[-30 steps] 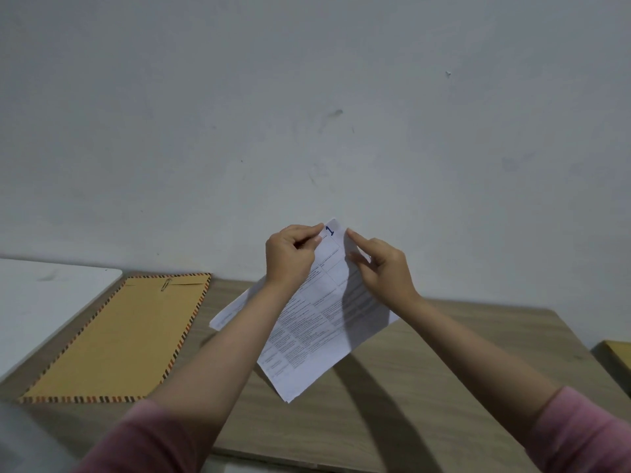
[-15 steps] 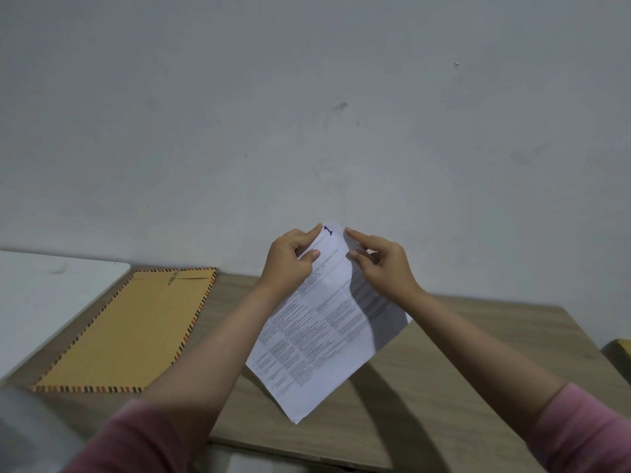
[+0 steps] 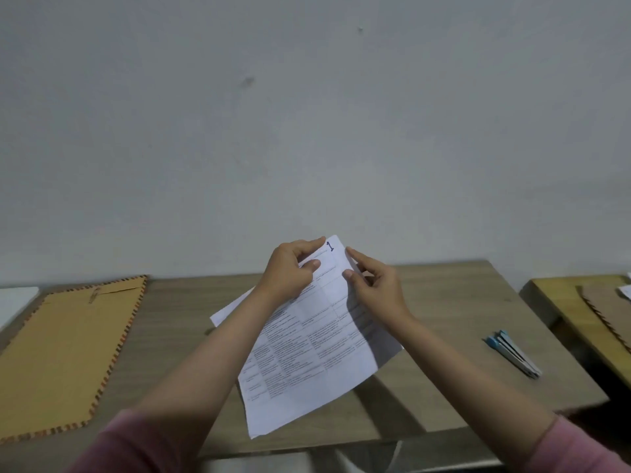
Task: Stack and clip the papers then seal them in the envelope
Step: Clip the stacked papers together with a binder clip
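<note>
Both hands hold up a printed sheet of paper, marked "1" at its top corner, above the wooden table. My left hand pinches the sheet's upper left edge between thumb and fingers. My right hand pinches the upper right edge just beside it. Another white sheet shows behind my left forearm, its corner sticking out. A large brown envelope with a striped border lies flat on the table's left side, a paper clip near its top edge.
A blue-and-white folded item lies on the table to the right. A second, yellower table with brown sheets stands at the far right. A white surface sits at the far left. A grey wall rises close behind.
The view has tilted and shifted right, showing the table's right side. The sheet stays in both hands at about the same pose, hanging slightly lower over the table.
</note>
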The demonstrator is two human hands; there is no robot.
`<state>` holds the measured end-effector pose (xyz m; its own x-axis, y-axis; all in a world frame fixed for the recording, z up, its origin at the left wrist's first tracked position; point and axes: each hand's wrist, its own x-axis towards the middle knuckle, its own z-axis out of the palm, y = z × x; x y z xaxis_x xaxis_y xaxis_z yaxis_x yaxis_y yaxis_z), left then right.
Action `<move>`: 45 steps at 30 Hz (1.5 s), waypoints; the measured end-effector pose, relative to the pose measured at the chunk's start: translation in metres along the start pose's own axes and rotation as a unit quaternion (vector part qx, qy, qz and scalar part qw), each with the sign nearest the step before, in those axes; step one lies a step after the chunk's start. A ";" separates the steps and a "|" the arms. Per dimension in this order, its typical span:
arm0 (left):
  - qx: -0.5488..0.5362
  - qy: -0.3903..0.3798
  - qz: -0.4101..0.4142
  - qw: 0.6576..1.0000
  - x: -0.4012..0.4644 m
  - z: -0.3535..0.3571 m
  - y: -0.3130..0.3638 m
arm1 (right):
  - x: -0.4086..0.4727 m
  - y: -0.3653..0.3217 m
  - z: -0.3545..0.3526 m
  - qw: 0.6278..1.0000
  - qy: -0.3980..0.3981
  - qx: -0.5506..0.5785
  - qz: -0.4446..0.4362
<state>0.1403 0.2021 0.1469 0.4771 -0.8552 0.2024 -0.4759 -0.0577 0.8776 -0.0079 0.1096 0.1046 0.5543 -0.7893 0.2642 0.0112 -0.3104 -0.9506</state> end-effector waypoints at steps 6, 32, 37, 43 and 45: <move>-0.001 -0.094 -0.037 0.995 0.015 0.092 0.003 | -0.034 0.053 -0.095 0.993 0.022 -0.103 0.060; 0.055 -0.223 -0.097 0.968 0.046 0.255 0.012 | -0.047 0.139 -0.274 0.967 -0.023 -0.244 0.073; 0.053 -0.228 -0.091 0.968 0.048 0.256 0.020 | -0.038 0.120 -0.269 0.979 -0.070 -0.168 0.087; 0.061 -0.224 -0.083 0.969 0.049 0.253 0.022 | -0.035 0.116 -0.270 0.982 -0.065 -0.153 0.092; 0.062 -0.221 -0.080 0.970 0.047 0.253 0.023 | -0.034 0.115 -0.271 0.977 -0.076 -0.177 0.094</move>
<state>-0.0356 0.0303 0.0670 0.2023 -0.9660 -0.1611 -0.5204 -0.2454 0.8179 -0.2510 -0.0422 0.0309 0.6366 -0.7703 0.0369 -0.3763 -0.3520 -0.8570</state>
